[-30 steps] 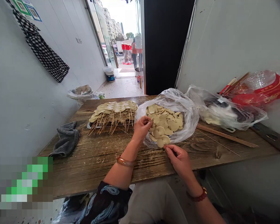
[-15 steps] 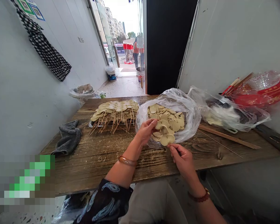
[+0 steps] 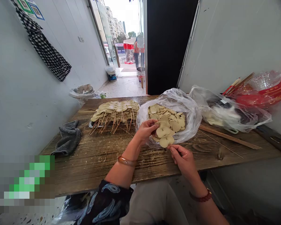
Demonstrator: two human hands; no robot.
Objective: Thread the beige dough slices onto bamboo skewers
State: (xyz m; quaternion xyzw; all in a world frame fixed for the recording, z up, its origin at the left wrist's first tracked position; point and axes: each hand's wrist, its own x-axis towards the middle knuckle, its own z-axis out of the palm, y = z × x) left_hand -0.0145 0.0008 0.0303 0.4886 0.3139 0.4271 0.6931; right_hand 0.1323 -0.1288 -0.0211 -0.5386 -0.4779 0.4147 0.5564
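Note:
My right hand [image 3: 182, 157] pinches the lower end of a thin wooden skewer [image 3: 170, 145], which carries flat, round beige slices [image 3: 164, 131]. At the skewer's upper end, my left hand [image 3: 147, 130] is closed, with thumb and finger on the edge of a beige slice [image 3: 161, 123]. Both hands are over the near side of an open clear plastic bag [image 3: 193, 120], where many loose slices [image 3: 175, 125] of the same kind lie. To the left, filled skewers [image 3: 115, 112] are stacked on a tray, their bare stick ends pointing towards me.
On the wooden table [image 3: 91, 165], a dark grey cloth [image 3: 69, 137] lies at the left. Bare skewers [image 3: 229, 137] lie right of the bag, near another plastic bag [image 3: 227, 114] and a dark flat blade-like object [image 3: 273, 139]. A red package [image 3: 267, 93] is by the right wall.
A slice that stood curled near the middle of the skewer now lies flatter, overlapping the one below. My left hand has shifted slightly; my right hand keeps its pinch on the skewer.

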